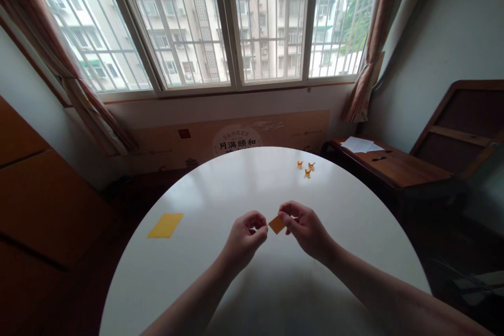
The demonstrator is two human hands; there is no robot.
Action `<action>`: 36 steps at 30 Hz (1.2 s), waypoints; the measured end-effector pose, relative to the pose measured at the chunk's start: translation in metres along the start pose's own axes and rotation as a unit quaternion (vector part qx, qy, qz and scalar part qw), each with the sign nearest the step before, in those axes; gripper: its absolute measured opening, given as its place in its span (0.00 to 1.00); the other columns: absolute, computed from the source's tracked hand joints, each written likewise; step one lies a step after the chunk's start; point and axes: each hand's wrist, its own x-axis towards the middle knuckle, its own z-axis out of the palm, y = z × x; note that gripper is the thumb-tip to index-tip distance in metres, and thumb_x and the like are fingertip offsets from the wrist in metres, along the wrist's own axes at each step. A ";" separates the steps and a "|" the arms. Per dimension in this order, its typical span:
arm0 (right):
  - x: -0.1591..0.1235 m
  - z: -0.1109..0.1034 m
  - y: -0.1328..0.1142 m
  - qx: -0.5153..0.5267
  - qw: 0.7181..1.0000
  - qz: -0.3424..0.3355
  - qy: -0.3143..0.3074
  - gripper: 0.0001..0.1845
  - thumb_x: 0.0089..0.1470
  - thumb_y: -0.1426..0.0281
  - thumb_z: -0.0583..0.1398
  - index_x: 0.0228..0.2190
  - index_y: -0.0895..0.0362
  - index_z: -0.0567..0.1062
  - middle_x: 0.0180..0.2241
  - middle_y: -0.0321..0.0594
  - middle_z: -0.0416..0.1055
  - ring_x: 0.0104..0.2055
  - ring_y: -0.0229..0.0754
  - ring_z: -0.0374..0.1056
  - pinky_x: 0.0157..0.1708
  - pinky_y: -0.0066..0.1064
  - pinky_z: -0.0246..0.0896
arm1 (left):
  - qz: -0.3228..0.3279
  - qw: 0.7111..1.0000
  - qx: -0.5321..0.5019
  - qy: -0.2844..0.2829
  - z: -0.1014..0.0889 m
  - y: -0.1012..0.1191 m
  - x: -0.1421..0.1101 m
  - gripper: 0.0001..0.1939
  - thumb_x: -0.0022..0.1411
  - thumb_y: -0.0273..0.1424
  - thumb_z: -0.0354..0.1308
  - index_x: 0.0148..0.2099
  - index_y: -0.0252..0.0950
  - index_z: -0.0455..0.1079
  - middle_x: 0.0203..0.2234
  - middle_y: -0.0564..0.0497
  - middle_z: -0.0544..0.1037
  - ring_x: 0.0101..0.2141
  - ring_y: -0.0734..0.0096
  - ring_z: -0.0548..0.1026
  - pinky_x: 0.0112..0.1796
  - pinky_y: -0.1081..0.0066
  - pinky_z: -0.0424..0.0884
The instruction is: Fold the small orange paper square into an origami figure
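Note:
A small folded piece of orange-yellow paper [276,224] is held above the near middle of the table. My right hand [305,226] pinches its upper right edge between thumb and fingers. Curled, with thumb and fingertips brought together, my left hand [246,236] meets the paper's left corner; how much of the corner lies between the fingertips is hidden. Off to the left lies a stack of flat yellow paper sheets [165,226]. Toward the far right of the table stand small folded paper figures, one at the left [300,164], one at the right [311,166] and one nearer [307,173].
Both forearms reach over a round white table [212,184]. Beyond it are a barred window [268,26] and a printed panel [189,142] with writing. At right, a wooden bench [413,170] bears white papers [360,144] and a small dark object [379,158].

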 end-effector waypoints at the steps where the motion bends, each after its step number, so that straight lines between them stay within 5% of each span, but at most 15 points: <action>1: 0.002 -0.002 0.000 0.009 1.000 0.001 0.011 0.12 0.58 0.61 0.60 0.33 0.57 0.73 0.29 0.37 0.70 0.28 0.38 0.66 0.24 0.29 0.64 | -0.001 1.000 -0.002 0.002 -0.001 0.000 0.000 0.04 0.49 0.30 0.57 0.27 0.35 0.66 0.21 0.55 0.66 0.22 0.75 0.63 0.23 0.75 0.61; 7: 0.008 -0.009 0.000 -0.010 1.000 0.016 -0.004 0.12 0.57 0.61 0.61 0.33 0.58 0.75 0.30 0.40 0.73 0.30 0.40 0.68 0.26 0.30 0.66 | 0.013 0.998 0.034 0.043 -0.004 -0.006 0.002 0.09 0.56 0.35 0.59 0.31 0.34 0.69 0.24 0.52 0.71 0.24 0.73 0.66 0.24 0.74 0.64; 13: 0.002 -0.002 -0.004 -0.053 0.997 0.004 -0.051 0.09 0.57 0.65 0.61 0.31 0.58 0.77 0.30 0.40 0.74 0.32 0.41 0.69 0.28 0.30 0.65 | 0.037 0.994 0.098 0.018 0.000 -0.008 -0.001 0.14 0.58 0.41 0.62 0.32 0.33 0.77 0.27 0.46 0.77 0.29 0.68 0.71 0.27 0.73 0.66; 26: 0.002 0.001 -0.003 0.015 0.994 0.049 -0.099 0.09 0.53 0.64 0.61 0.28 0.58 0.72 0.27 0.38 0.70 0.29 0.40 0.68 0.25 0.30 0.63 | -0.032 0.999 -0.034 -0.007 0.001 -0.010 0.001 0.17 0.52 0.43 0.68 0.28 0.31 0.77 0.20 0.49 0.75 0.22 0.73 0.68 0.24 0.73 0.64; 36: 0.004 -0.005 -0.004 -0.063 0.992 0.034 -0.104 0.05 0.50 0.69 0.58 0.26 0.58 0.71 0.25 0.36 0.69 0.27 0.37 0.64 0.25 0.28 0.61 | -0.054 0.995 -0.085 0.017 0.000 -0.001 0.000 0.17 0.50 0.43 0.70 0.28 0.31 0.78 0.21 0.48 0.77 0.24 0.73 0.68 0.24 0.75 0.64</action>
